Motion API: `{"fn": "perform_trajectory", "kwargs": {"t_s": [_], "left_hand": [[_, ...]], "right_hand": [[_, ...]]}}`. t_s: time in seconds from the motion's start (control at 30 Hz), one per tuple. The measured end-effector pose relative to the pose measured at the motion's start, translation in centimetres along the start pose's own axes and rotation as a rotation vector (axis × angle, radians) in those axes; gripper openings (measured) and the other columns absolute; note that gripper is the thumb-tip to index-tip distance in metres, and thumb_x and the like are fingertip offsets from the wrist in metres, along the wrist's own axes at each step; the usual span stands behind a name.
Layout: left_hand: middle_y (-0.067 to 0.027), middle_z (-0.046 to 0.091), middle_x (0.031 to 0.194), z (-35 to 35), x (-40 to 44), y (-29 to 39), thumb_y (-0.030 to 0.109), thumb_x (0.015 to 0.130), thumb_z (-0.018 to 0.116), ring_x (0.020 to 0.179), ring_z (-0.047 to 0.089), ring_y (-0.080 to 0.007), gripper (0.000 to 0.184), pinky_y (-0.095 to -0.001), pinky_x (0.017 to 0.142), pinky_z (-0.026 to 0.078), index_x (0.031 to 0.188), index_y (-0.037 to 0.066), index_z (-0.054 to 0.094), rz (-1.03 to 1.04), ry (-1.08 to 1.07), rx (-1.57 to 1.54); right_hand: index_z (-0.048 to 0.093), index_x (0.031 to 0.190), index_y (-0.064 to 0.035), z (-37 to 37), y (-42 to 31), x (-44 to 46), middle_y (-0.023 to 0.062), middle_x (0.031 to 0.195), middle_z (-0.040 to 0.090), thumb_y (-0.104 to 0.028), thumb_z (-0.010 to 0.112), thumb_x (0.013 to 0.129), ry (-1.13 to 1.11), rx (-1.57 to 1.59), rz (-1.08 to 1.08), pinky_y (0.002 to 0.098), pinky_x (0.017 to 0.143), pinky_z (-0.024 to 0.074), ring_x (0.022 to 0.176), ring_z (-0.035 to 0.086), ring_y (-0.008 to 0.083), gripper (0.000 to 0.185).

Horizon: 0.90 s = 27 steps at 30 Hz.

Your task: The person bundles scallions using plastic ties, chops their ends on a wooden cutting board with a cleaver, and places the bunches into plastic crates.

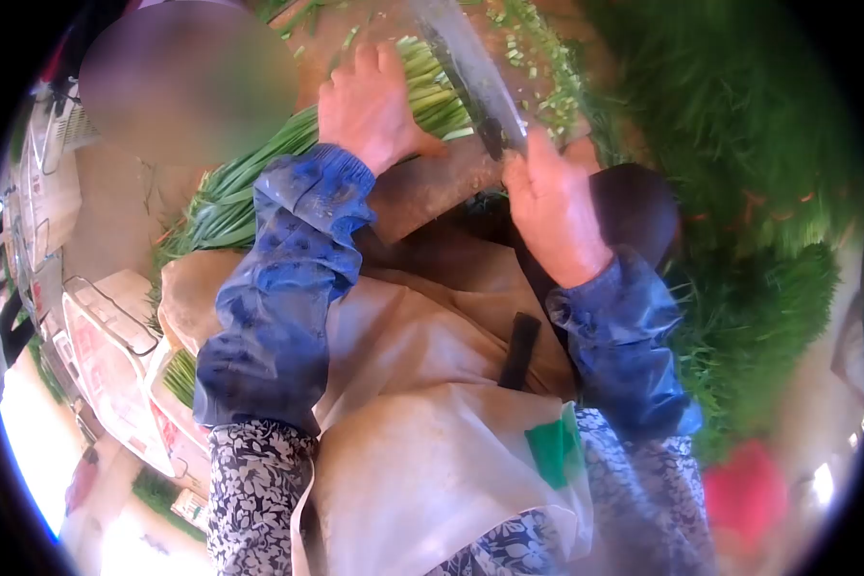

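Observation:
My left hand [370,108] lies on a thick bundle of long green stalks [245,187], near their pale cut ends, with its fingers spread. The leafy part of the bundle trails toward the lower left. My right hand [554,206] is wrapped round the handle of a large knife. The broad blade [470,72] points up and away, tilted, just right of the cut ends. Under the bundle, a wooden board [437,182] shows its near edge. Small chopped green pieces [562,72] are scattered to the right of the blade.
A large heap of green stalks [749,192] fills the right side. White crates [115,374] stand at the left. A pale apron [432,461] covers my lap, with a dark strip on it. Something red [749,490] is at the lower right.

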<state>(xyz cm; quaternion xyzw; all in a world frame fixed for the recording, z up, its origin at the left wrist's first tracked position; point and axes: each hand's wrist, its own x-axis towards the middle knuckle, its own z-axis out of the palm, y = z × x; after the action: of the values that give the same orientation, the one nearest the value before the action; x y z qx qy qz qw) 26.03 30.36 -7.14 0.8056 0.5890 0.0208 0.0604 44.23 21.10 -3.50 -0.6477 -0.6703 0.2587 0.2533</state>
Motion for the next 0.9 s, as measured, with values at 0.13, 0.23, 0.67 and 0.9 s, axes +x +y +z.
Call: {"fn": "perform_trajectory", "kwargs": {"t_s": [0.13,0.23,0.67,0.9], "left_hand": [[-0.0229,0.062,0.108,-0.1,0.7,-0.2,0.039,0.050,0.086,0.098,0.061,-0.0431,0.085,-0.0495,0.085,0.050,0.118,0.001,0.051,-0.037,-0.070,-0.148],[-0.0218,0.064,0.100,0.3,1.3,-0.7,0.037,0.053,0.084,0.093,0.063,-0.0436,0.075,-0.0498,0.082,0.050,0.110,0.000,0.053,-0.025,-0.111,-0.146],[-0.0223,0.064,0.095,0.3,1.6,-0.9,0.032,0.055,0.080,0.089,0.065,-0.0408,0.059,-0.0479,0.077,0.052,0.097,0.000,0.055,0.004,-0.069,-0.158],[-0.0136,0.065,0.087,1.2,1.9,-1.1,0.035,0.055,0.082,0.078,0.067,-0.0341,0.056,-0.0509,0.063,0.051,0.096,0.002,0.062,0.026,-0.009,-0.088]], "right_hand": [[0.047,0.087,-0.0003,-0.9,-0.1,0.5,0.0266,0.061,0.055,-0.008,0.058,0.088,0.009,0.041,0.006,0.0530,0.053,0.0438,0.061,0.058,0.0464,0.013],[0.047,0.088,0.0001,-1.5,-0.4,1.2,0.0269,0.061,0.054,-0.008,0.056,0.089,-0.060,-0.040,-0.008,0.0530,0.053,0.0431,0.062,0.057,0.0475,0.012],[0.051,0.085,0.0027,-1.5,-2.9,2.3,0.0246,0.062,0.058,-0.011,0.057,0.088,-0.217,-0.257,0.054,0.0524,0.056,0.0473,0.062,0.060,0.0449,0.015],[0.055,0.089,0.0035,0.0,0.2,8.1,0.0201,0.062,0.052,-0.016,0.049,0.089,-0.443,-0.143,0.128,0.0450,0.050,0.0440,0.053,0.059,0.0325,0.020]]}}
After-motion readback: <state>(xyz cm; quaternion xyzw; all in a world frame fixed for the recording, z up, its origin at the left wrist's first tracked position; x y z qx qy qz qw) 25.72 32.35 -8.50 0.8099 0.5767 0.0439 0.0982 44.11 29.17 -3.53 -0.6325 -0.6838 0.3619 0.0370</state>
